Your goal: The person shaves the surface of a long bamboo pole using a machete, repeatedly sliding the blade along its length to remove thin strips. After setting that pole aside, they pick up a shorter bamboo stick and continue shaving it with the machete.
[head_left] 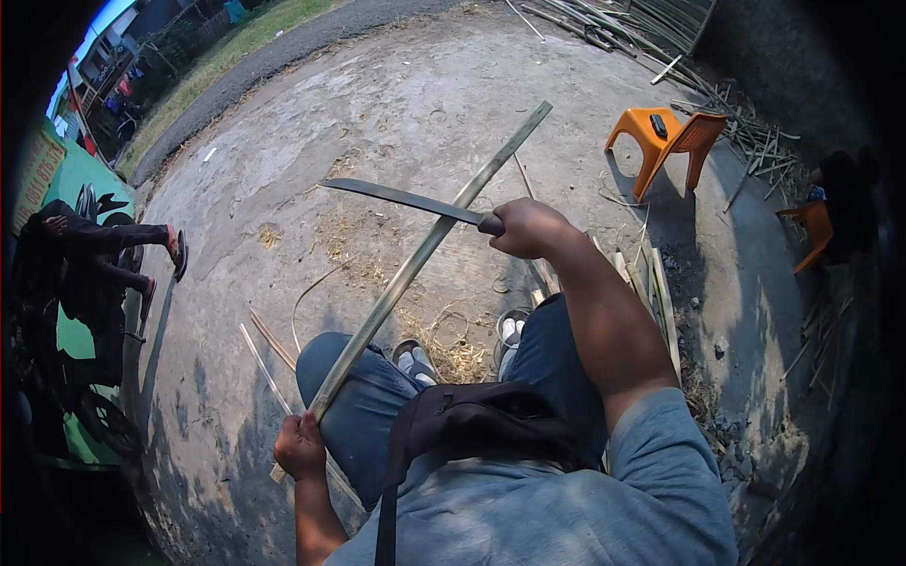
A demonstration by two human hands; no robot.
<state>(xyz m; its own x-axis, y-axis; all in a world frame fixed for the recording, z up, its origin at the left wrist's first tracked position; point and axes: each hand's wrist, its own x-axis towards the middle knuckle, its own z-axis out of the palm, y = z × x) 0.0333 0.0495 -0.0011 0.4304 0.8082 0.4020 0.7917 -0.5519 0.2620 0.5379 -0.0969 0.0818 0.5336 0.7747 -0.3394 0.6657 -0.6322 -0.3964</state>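
My left hand [300, 443] is closed around the lower end of a long bamboo strip [401, 281]. The strip slants up and away to the right, passing over my left knee. In my right hand [528, 229] is the dark handle of a machete [401, 196], its blade pointing left. The blade crosses the strip in this view, a little above its middle. Below, between my feet, curled shavings [460, 358] lie on the ground.
Split bamboo pieces [663, 302] lean by my right leg. An orange plastic chair [651, 141] with a small dark object on it stands ahead right. More bamboo [604, 28] is piled at the back. A person [104, 236] sits at the left, another [845, 208] at the far right.
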